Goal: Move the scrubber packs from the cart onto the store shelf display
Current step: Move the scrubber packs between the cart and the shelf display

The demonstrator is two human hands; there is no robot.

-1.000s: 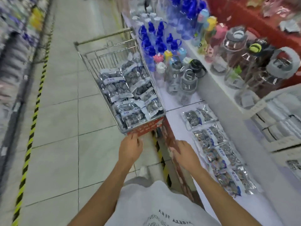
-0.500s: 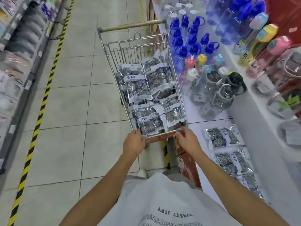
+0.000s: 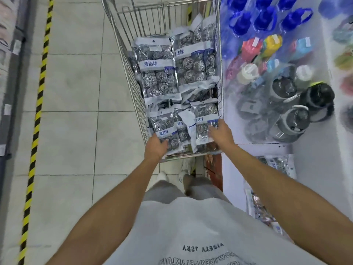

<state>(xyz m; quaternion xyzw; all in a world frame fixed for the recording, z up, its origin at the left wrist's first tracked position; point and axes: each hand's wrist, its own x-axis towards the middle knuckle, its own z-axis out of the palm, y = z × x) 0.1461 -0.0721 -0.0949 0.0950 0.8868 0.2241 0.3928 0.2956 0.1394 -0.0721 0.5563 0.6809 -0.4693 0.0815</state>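
A pale grey tiled aisle floor [image 3: 72, 131] ran beneath a silver wire shopping cart [image 3: 133, 77], which stood just beside the white store shelf display [image 3: 315, 169] on the person's right. The cart was heaped with clear plastic packs of steel-wool scrubbers with white-and-blue labels [image 3: 162, 79], their long axes running mostly away from the person. A few matching packs [image 3: 277, 163] already lay on the shelf below the grey-lidded bottles [image 3: 286, 121].

Both hands were in the cart's near end. The left hand [image 3: 155, 147] curled over the near edge of the nearest left pack [image 3: 164, 127]; the right hand [image 3: 221, 133] gripped the nearest right pack [image 3: 204, 121]. That right pack lay closest to the shelf, so the right arm was likely better placed to carry it over.
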